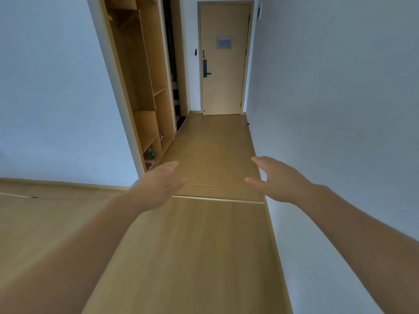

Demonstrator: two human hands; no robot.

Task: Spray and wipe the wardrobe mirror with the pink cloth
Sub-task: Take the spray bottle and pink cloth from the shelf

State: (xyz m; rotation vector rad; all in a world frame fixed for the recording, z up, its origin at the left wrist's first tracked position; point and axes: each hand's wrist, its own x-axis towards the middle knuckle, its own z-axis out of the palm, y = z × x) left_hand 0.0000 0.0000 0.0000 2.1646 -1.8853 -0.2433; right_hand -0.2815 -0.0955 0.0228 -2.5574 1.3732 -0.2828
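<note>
Both my hands are stretched out in front of me over the wooden floor, holding nothing. My left hand (pixel 162 181) has straight fingers, and so does my right hand (pixel 275 177). An open wooden wardrobe (pixel 145 87) stands on the left side of the corridor. On its bottom shelf sits a green spray bottle (pixel 151 153), and just in front of it lies something pink (pixel 149 165), likely the cloth. No mirror surface is plainly visible from here.
A narrow corridor with a wooden floor (pixel 210 143) leads to a closed wooden door (pixel 223 60) at the far end. White walls line both sides. A dark opening (pixel 174 64) lies beyond the wardrobe.
</note>
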